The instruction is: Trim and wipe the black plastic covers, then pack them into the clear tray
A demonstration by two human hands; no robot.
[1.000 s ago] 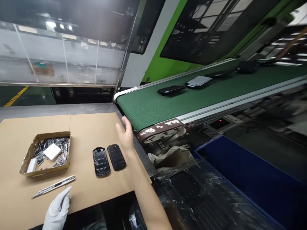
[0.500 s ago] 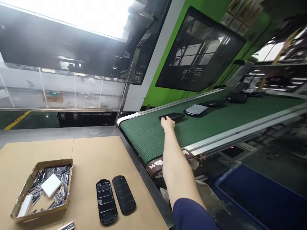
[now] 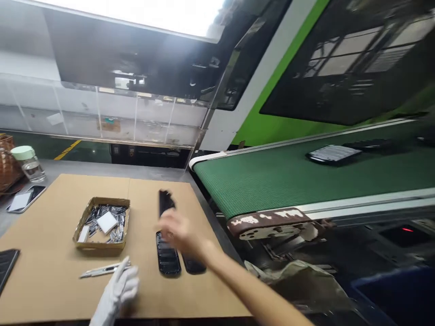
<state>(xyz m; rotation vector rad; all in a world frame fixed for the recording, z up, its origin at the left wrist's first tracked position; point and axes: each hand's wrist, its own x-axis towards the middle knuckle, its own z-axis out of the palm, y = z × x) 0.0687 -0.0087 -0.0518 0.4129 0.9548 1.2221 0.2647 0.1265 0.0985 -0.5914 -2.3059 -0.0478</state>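
My right hand (image 3: 175,228), bare and blurred, is closed on a black plastic part (image 3: 166,201) that stands up above the cardboard. Below it a ribbed black shell (image 3: 168,260) lies on the cardboard, with a second black shell (image 3: 194,265) beside it, partly hidden by my forearm. My left hand (image 3: 122,283) wears a white glove and is near the front edge, its index finger stretched out and the others curled loosely. That hand is by a utility knife (image 3: 102,270), and nothing shows in its fingers.
A shallow box (image 3: 79,226) of small dark pieces and white blocks sits on the cardboard (image 3: 142,190). The green conveyor (image 3: 258,176) at right carries a grey-faced part (image 3: 333,154). A bottle (image 3: 30,165) and phone (image 3: 27,199) are at left.
My right hand has come back from the conveyor to above the cardboard with a black part. My gloved left hand has come into view. The view has turned to the left.
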